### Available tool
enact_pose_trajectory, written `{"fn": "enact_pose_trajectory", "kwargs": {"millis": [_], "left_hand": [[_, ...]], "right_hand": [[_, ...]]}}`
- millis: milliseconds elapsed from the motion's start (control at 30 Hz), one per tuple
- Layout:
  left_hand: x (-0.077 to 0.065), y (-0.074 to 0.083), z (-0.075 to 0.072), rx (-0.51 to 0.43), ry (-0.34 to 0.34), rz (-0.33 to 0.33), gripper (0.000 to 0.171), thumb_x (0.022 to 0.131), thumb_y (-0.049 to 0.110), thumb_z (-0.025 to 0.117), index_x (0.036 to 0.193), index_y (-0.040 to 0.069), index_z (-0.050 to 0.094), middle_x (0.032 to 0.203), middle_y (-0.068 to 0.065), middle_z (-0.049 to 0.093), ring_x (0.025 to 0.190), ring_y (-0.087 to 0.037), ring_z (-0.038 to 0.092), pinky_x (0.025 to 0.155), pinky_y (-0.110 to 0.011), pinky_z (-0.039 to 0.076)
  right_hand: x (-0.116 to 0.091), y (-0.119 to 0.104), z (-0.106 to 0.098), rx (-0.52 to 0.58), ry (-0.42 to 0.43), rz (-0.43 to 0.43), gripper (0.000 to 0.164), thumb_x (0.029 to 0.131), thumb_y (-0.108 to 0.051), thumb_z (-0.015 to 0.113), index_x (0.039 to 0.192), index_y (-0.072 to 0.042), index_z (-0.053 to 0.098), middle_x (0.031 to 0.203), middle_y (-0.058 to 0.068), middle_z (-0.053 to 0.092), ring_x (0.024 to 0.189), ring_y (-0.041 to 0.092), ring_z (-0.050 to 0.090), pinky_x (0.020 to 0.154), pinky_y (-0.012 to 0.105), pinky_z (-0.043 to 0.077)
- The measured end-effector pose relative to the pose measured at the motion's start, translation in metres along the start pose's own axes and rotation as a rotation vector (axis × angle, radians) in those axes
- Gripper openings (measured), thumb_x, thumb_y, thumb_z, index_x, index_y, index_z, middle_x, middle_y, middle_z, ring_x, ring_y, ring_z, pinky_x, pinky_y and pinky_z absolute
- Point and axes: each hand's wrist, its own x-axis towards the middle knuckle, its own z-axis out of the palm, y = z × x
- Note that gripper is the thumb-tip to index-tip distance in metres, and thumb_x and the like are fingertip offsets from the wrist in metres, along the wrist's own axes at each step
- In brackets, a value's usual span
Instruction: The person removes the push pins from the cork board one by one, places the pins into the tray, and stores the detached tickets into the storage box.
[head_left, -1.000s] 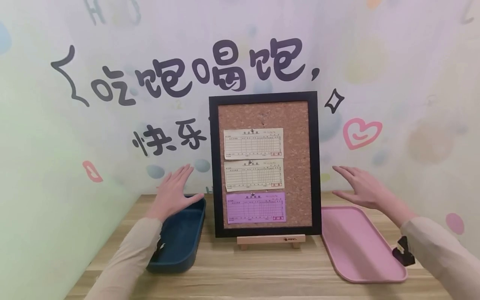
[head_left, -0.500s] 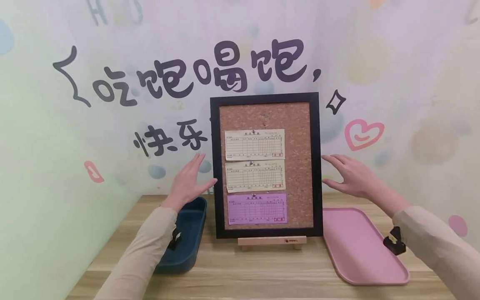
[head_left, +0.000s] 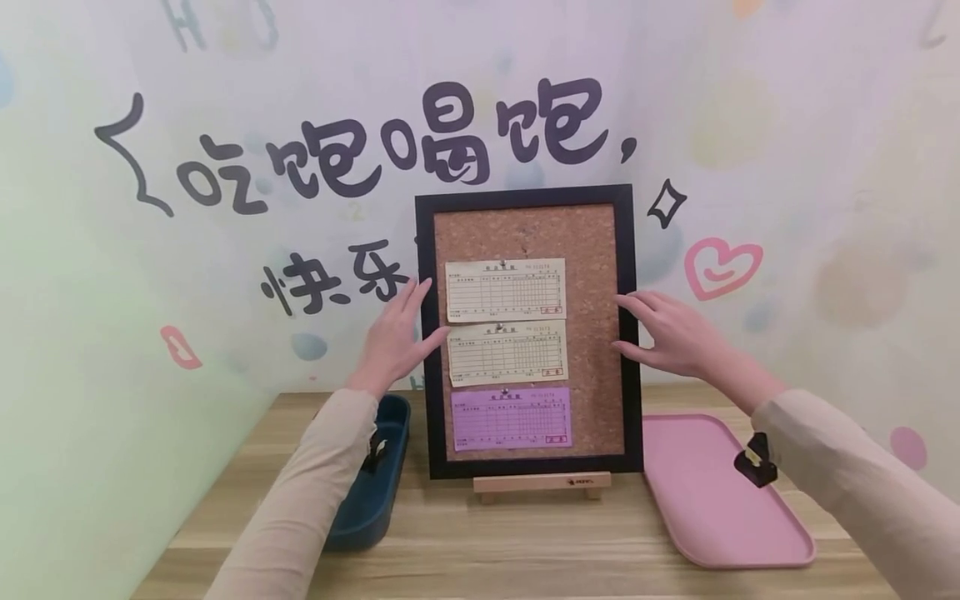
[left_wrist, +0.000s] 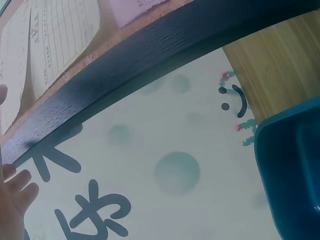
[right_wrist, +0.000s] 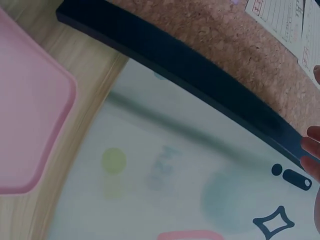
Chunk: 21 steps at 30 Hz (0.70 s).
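A black-framed cork board (head_left: 592,375) stands upright on a small wooden easel (head_left: 542,482). Two cream receipt slips (head_left: 506,290) and a purple receipt slip (head_left: 510,418) are pinned to its left part, one below another. My left hand (head_left: 393,342) is at the board's left edge, thumb spread from the fingers and overlapping the frame. At the opposite edge, my right hand (head_left: 675,337) overlaps the frame with thumb and fingertips, also spread apart. Both wrist views show fingers (left_wrist: 20,190) on the wall side of the frame, with thumbs over the front.
A deep blue tray (head_left: 375,508) sits left of the board, partly covered by the left sleeve. On the right lies a flat pink tray (head_left: 720,492). Behind the wooden table (head_left: 555,550) rises a wall with painted lettering (head_left: 450,133).
Both hands have moved inward and upward, from beside the board to its left and right edges. The board, slips and trays have stayed in place.
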Motion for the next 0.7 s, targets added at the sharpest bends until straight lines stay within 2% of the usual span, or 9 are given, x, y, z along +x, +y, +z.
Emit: {"fn": "enact_pose_trajectory", "kwargs": {"millis": [133, 333, 500, 700], "left_hand": [[0.004, 0.004, 0.002, 0.016, 0.004, -0.014, 0.070, 0.085, 0.038, 0.059, 0.142, 0.010, 0.029, 0.145, -0.018, 0.026, 0.129, -0.035, 0.031, 0.099, -0.049, 0.034], [0.010, 0.006, 0.009, -0.027, -0.008, -0.097, 0.072, 0.085, 0.041, 0.057, 0.143, 0.013, 0.025, 0.147, -0.017, 0.022, 0.130, -0.033, 0.030, 0.095, -0.050, 0.037], [0.014, 0.007, 0.016, -0.036, 0.015, -0.106, 0.073, 0.085, 0.042, 0.057, 0.144, 0.014, 0.024, 0.147, -0.017, 0.021, 0.131, -0.031, 0.028, 0.094, -0.048, 0.039], [0.016, 0.008, 0.021, -0.042, 0.062, -0.119, 0.076, 0.084, 0.043, 0.059, 0.144, 0.013, 0.022, 0.148, -0.017, 0.017, 0.122, -0.035, 0.041, 0.073, -0.046, 0.048]], "right_hand": [[0.006, -0.002, 0.001, 0.004, 0.014, -0.019, 0.066, 0.068, -0.027, 0.076, 0.120, 0.004, 0.051, 0.106, 0.020, 0.058, 0.095, 0.034, 0.056, 0.079, 0.048, 0.047], [0.015, -0.005, 0.000, 0.011, 0.004, -0.014, 0.063, 0.070, -0.029, 0.076, 0.119, 0.004, 0.051, 0.102, 0.019, 0.058, 0.087, 0.032, 0.058, 0.074, 0.046, 0.048], [0.025, -0.009, -0.002, 0.024, -0.006, 0.002, 0.062, 0.071, -0.029, 0.075, 0.119, 0.003, 0.051, 0.103, 0.018, 0.057, 0.087, 0.031, 0.057, 0.072, 0.045, 0.049], [0.041, -0.016, -0.004, 0.049, -0.009, 0.013, 0.060, 0.074, -0.029, 0.074, 0.119, 0.002, 0.051, 0.109, 0.019, 0.057, 0.092, 0.031, 0.056, 0.075, 0.046, 0.048]]}}
